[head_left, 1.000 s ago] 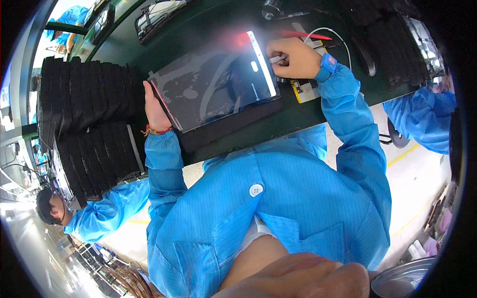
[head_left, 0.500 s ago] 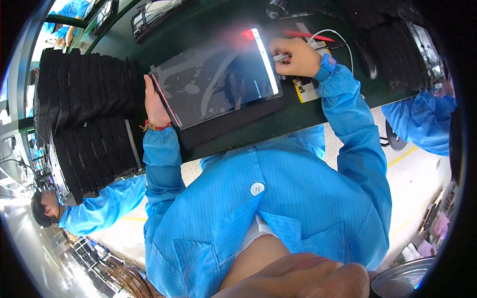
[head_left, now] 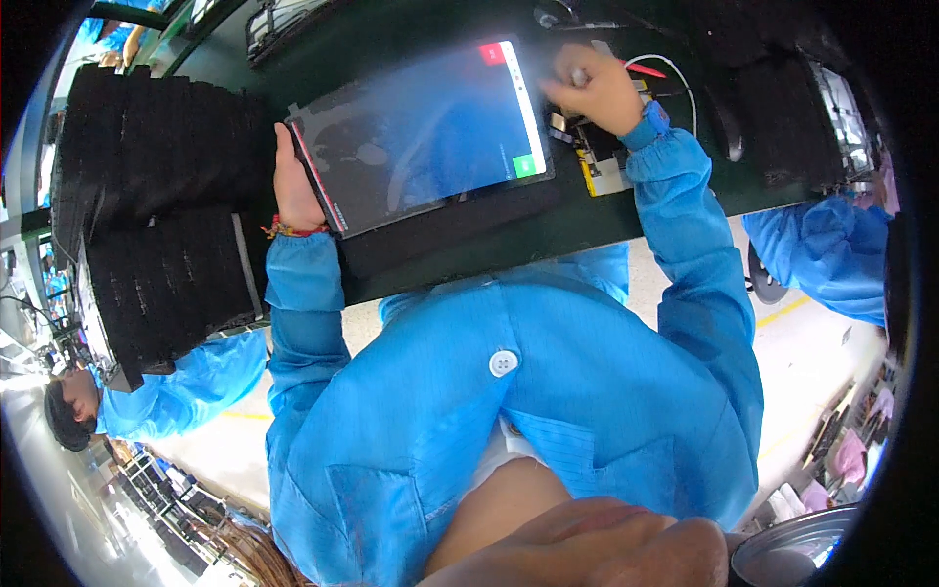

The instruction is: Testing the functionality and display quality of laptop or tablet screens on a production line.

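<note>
A lit display panel (head_left: pixel 421 142) rests at a slant on a dark pad on the bench, with a white strip, a red block and a green block along its right end. My left hand (head_left: pixel 297 186) grips its left edge, thumb up along the side; the other fingers are hidden. Just past the right end, my right hand (head_left: pixel 599 90) is raised with curled fingers, slightly blurred. Something small and pale shows between its thumb and fingers, too unclear to name. Below that hand lies a circuit assembly (head_left: pixel 604 176) with yellow edging, a white cable (head_left: pixel 693 93) curving beside it.
Stacks of black padded slabs (head_left: pixel 161 147) stand at the left. More dark stacks (head_left: pixel 773 117) rise at the right. A red pen-like tool (head_left: pixel 646 68) lies behind my right hand. Co-workers in blue sleeves (head_left: pixel 822 254) are at both sides.
The display has brightened to blue, and the red and green blocks now show clearly. My right hand has lifted slightly away from the panel's right edge. The left hand keeps its hold.
</note>
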Motion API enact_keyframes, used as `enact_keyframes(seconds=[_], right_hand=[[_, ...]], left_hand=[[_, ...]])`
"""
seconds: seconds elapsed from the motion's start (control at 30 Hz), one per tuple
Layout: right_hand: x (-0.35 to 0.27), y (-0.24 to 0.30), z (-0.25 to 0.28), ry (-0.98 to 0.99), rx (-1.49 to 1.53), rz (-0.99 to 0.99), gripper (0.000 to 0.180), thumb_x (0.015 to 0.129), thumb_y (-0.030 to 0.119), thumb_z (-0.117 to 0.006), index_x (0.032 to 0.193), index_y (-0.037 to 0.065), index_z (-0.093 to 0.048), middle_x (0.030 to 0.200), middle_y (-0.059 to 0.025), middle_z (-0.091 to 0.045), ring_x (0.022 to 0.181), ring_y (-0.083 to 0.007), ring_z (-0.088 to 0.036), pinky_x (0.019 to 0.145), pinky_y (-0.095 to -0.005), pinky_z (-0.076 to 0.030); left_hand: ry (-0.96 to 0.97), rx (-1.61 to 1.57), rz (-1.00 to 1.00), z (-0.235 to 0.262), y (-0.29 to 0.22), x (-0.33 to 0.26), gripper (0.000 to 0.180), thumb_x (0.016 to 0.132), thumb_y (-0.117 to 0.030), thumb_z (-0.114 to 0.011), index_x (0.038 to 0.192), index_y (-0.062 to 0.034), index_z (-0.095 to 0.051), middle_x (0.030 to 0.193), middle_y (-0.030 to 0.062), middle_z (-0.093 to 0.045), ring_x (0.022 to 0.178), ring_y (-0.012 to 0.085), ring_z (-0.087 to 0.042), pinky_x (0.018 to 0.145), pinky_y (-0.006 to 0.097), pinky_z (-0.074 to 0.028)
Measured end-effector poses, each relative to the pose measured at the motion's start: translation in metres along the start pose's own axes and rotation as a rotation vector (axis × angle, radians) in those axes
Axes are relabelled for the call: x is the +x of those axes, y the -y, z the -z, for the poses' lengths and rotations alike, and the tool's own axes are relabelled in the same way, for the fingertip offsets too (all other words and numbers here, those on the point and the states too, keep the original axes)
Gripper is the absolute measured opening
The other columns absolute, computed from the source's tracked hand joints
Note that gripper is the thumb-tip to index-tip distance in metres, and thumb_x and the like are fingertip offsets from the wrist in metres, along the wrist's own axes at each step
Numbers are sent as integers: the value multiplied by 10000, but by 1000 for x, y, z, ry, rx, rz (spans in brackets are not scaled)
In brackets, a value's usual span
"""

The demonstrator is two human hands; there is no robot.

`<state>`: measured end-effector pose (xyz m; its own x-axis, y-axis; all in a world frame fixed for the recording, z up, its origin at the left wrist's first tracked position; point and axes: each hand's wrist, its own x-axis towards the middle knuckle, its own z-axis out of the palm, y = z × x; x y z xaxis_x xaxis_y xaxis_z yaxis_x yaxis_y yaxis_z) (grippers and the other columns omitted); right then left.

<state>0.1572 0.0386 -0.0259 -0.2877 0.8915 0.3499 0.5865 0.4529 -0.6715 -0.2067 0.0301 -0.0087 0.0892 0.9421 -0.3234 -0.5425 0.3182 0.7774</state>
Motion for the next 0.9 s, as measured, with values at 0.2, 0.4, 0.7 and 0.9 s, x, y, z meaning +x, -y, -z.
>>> enact_keyframes(seconds=[0.2, 0.4, 0.7, 0.9], right_hand=[[-6, 31, 9, 9, 83, 8, 789, 640, 307, -760, 1279, 116, -339, 907, -63, -412, 836, -169, -433, 731, -291, -402], [-18, 52, -3, 144, -277, 62, 1054, 520, 311, -807, 1352, 108, -193, 1085, -185, -381, 1033, -351, -393, 897, -451, -340], [0, -3, 17, -306, -374, 8, 649, 756, 398, -643, 1251, 55, -401, 1151, -195, -420, 1091, -286, -403, 922, -378, -355], [-34, -22, 67, 241, 7, -410, 208, 830, 184, -557, 939, 19, -624, 811, -72, -588, 768, -159, -565, 721, -268, -457]], left_hand=[[-46, 10, 79, 1, -2, -1, 541, 915, -481, -317, 1174, -40, -490, 1148, 121, -542, 999, 271, -521, 880, 371, -404], [-33, 7, 95, -1, -2, 2, 535, 913, -483, -326, 1171, -45, -494, 1145, 123, -545, 992, 267, -525, 877, 367, -407], [-48, 10, 69, 0, -1, 1, 519, 909, -487, -334, 1116, -52, -526, 1056, 115, -592, 914, 237, -576, 810, 345, -461], [-79, 27, 90, 0, -2, 3, 515, 905, -487, -349, 1119, -53, -525, 1065, 112, -591, 930, 233, -576, 832, 337, -449]])
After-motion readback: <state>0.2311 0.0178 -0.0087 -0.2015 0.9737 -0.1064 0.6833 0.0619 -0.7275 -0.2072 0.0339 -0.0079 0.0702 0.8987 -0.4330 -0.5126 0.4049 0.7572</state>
